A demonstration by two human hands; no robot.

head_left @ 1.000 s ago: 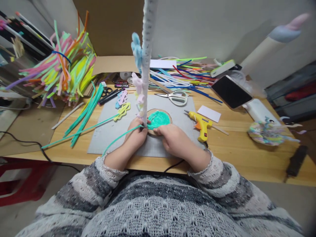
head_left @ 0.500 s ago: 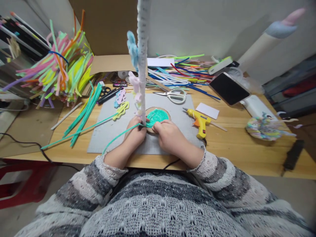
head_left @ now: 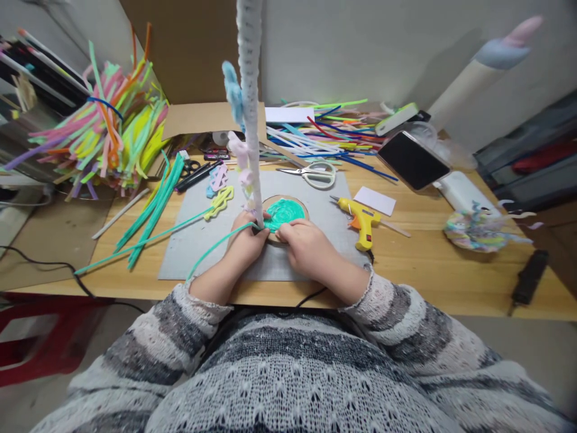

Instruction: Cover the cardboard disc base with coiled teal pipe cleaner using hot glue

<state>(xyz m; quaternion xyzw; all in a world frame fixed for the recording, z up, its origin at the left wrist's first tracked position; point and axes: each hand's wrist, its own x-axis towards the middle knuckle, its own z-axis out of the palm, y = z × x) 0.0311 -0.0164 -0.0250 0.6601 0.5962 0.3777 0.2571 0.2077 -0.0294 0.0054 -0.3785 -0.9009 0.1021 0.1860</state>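
Observation:
A round wooden base [head_left: 308, 210] lies on the grey mat, its top covered by a flat coil of green pipe cleaner [head_left: 288, 210]. From its left side rises a tall white fuzzy post [head_left: 250, 90], with blue and pink fuzzy pieces on it. My left hand [head_left: 246, 246] is closed at the foot of the post, pinching a green pipe cleaner [head_left: 216, 243] whose loose end curves back over my wrist. My right hand [head_left: 311, 248] is closed at the near right edge of the base, thumb and finger pressed at the coil; the exact contact is hidden.
Right of the mat [head_left: 205, 252] lies a yellow glue gun [head_left: 364, 225] beside a white card [head_left: 375, 200]. Scissors [head_left: 318, 174] rest at the mat's back edge. Green pipe cleaners [head_left: 153, 210] lie to the left, a phone [head_left: 413, 159] at the back right.
The view has shifted slightly, so the post appears further left and leans a little more. Both hands keep their places at the base, with hardly any finger movement.

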